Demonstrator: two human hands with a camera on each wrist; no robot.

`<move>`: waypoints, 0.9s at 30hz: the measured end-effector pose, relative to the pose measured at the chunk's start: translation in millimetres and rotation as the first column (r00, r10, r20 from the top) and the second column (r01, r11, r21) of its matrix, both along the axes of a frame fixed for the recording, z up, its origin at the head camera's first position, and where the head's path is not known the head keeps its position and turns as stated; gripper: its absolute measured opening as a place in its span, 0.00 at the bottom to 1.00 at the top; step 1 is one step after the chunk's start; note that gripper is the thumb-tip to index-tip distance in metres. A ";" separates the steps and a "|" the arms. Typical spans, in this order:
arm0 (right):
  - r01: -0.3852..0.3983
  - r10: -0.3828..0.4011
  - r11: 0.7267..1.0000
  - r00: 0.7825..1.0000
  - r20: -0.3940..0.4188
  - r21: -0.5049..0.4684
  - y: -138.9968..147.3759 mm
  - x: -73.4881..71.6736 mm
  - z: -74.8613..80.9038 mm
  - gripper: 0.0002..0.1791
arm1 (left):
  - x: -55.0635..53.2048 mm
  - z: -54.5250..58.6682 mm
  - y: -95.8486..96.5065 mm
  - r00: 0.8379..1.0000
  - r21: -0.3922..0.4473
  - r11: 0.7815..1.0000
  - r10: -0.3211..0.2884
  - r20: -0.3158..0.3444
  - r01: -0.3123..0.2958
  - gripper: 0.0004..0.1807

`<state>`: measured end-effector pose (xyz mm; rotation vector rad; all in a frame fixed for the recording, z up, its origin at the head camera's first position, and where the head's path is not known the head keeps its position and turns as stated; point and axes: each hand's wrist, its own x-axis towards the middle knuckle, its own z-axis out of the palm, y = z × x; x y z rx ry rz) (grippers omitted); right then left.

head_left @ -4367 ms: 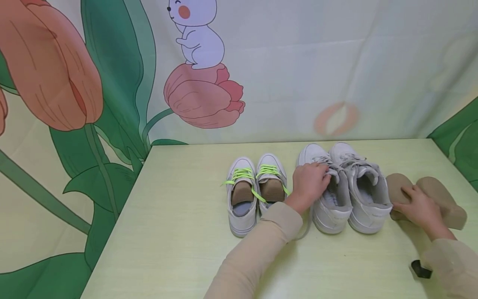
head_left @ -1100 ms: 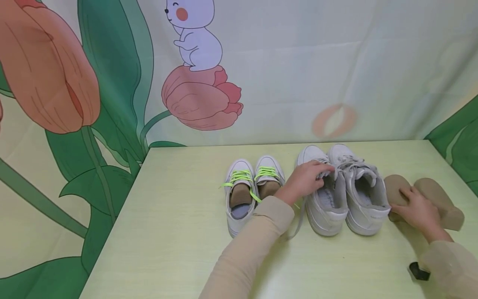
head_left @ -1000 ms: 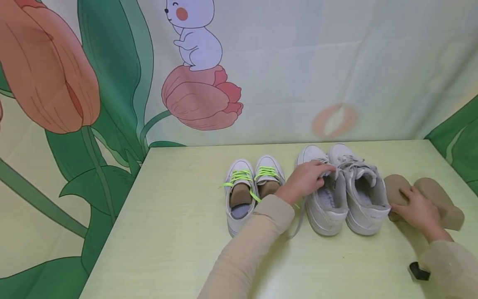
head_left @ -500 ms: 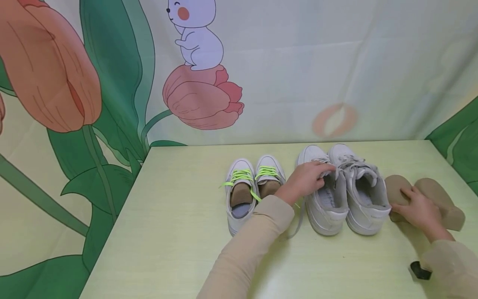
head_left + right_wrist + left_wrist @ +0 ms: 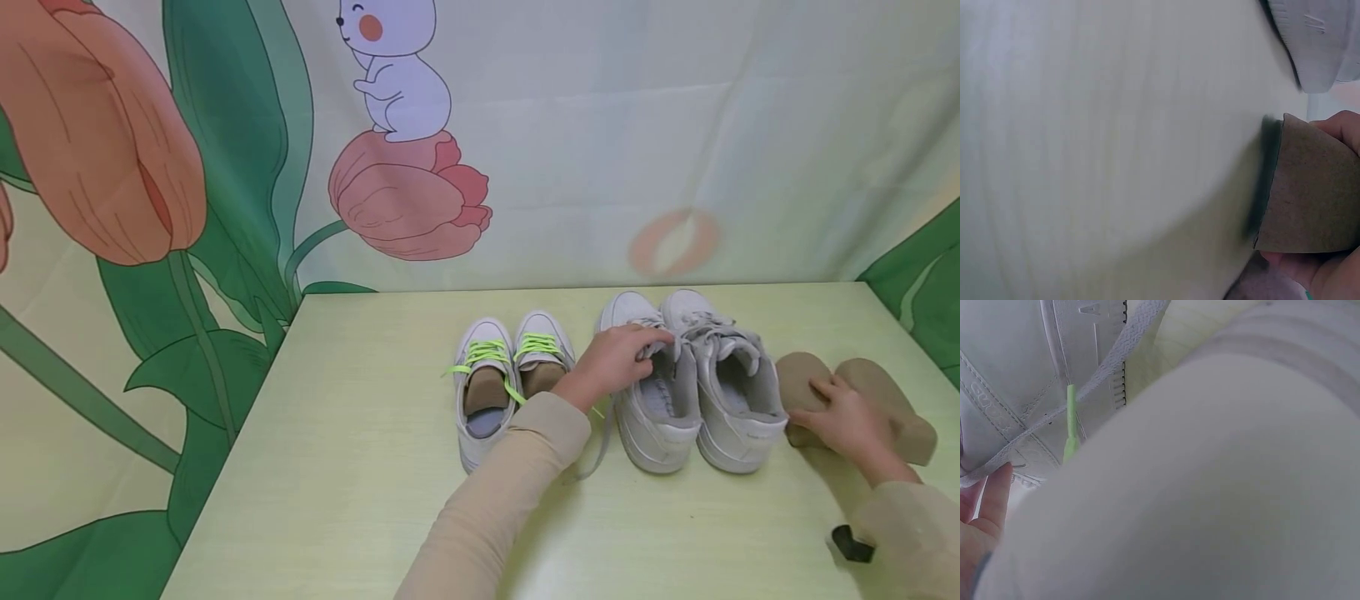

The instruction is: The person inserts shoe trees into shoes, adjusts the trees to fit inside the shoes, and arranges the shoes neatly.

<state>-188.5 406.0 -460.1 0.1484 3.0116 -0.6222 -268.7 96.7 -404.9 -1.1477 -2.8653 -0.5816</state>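
Observation:
Two larger grey-white sneakers (image 5: 738,437) stand side by side on the table, toes pointing away. My left hand (image 5: 611,360) is at the left sneaker (image 5: 660,437), thumb and index finger pinching its tongue by the opening. A loose grey lace (image 5: 1116,359) runs along that sneaker's side in the left wrist view, where the sleeve covers much of the scene. To the right, my right hand (image 5: 847,421) grips a brown moulded shoe insert (image 5: 1313,190), thumb on one side and fingers on the other. A second brown insert (image 5: 873,383) lies just beyond it.
A smaller pair of white shoes (image 5: 480,433) with neon green laces stands left, brown inserts (image 5: 486,390) inside; the left forearm partly covers them. A small black piece (image 5: 852,543) shows at the right sleeve. A printed curtain (image 5: 555,150) hangs behind the table (image 5: 337,467).
Compared with 4.4 seconds ago, the left wrist sits farther left and the fingertips reach farther over the tongue. The left sneaker's heel has shifted slightly left. The right hand stays on the insert.

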 end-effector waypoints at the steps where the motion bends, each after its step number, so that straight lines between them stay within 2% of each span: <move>1: -0.001 0.001 1.000 1.000 -0.004 -0.011 0.7 0.3 1.6 0.42 | 0.1 0.1 0.1 1.000 0.002 1.000 -0.002 -0.002 0.002 0.23; 8: 0.003 -0.005 0.998 1.000 -0.026 -0.060 1.9 1.3 15.4 0.43 | -0.7 0.1 0.4 1.000 -0.003 1.000 -0.014 -0.016 0.014 0.23; 15: 0.004 -0.004 1.000 0.999 -0.041 -0.002 0.2 5.4 28.7 0.43 | 0.5 1.5 0.8 0.999 -0.009 1.000 -0.023 -0.029 0.023 0.23; 22: 0.011 -0.011 1.000 1.000 -0.013 0.008 -0.8 7.3 42.3 0.44 | 0.6 1.1 1.7 0.998 -0.007 0.999 -0.037 -0.050 0.037 0.23; 27: -0.008 0.008 1.000 1.000 -0.021 0.024 -1.3 6.0 52.1 0.44 | 0.5 0.7 2.6 0.999 -0.006 0.999 -0.032 -0.044 0.032 0.23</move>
